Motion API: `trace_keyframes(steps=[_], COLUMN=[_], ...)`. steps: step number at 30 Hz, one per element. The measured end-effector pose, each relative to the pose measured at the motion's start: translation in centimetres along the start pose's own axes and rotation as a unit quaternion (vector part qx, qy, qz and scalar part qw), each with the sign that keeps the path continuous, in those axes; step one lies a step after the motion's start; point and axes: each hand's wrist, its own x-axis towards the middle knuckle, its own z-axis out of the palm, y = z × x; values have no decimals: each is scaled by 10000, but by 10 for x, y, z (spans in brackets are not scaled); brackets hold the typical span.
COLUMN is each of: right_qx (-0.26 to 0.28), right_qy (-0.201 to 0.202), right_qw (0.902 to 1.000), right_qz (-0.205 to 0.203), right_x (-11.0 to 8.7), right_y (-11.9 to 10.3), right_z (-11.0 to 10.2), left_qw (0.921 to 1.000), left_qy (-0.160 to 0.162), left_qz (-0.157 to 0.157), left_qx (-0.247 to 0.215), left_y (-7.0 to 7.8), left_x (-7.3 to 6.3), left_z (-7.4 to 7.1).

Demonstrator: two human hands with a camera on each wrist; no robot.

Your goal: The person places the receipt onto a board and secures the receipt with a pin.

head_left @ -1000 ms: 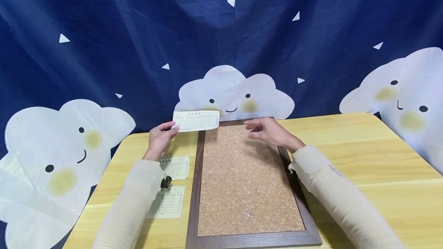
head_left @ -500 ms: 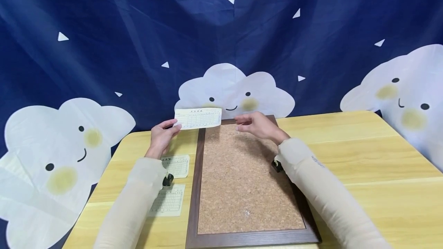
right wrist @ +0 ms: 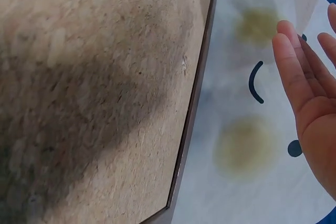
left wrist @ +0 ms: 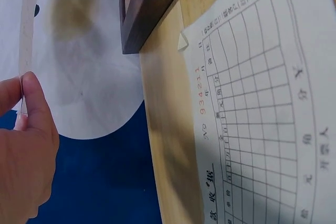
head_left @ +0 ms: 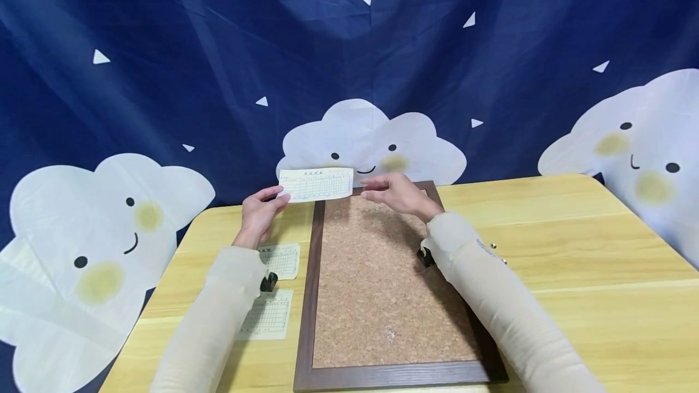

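Since the earlier frame, the right hand had moved leftwards over the far end of the cork board, and it came near to the right edge of the paper slip. Meanwhile the left hand had carried this slip a little to the right, and two small shiny pieces had come into sight beside the right sleeve, to the right of the board. At this moment the left hand was grasping the slip by its left end — the thumb on one side, the fingers on the other — and the slip was held up in the air, by the far left corner of the board. The right hand was loose, with its fingers stretched out; whether the fingertips touched the paper, I could not tell. Two more printed slips were lying to the left of the board, the farther slip and the nearer slip, both partly covered by the left sleeve. The board lay on the wooden table, and behind it hung a dark blue curtain with smiling white clouds.
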Motion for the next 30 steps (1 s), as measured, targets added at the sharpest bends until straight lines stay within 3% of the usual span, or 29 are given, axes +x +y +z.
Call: trace_keyframes(steps=[8, 14, 30], right_qx=[908, 1262, 1103], right_qy=[-17, -10, 395], right_qw=[9958, 9914, 9922], right_qz=[143, 350, 436], right_x=[9, 12, 18], right_y=[1, 1, -3], right_z=[5, 6, 12], left_qw=[9999, 9999, 9998], left_qy=[1, -13, -120], left_qz=[3, 4, 30], left_qx=[-118, -119, -125], left_y=[-1, -2, 0], left_x=[0, 0, -4], left_z=[4, 7, 14])
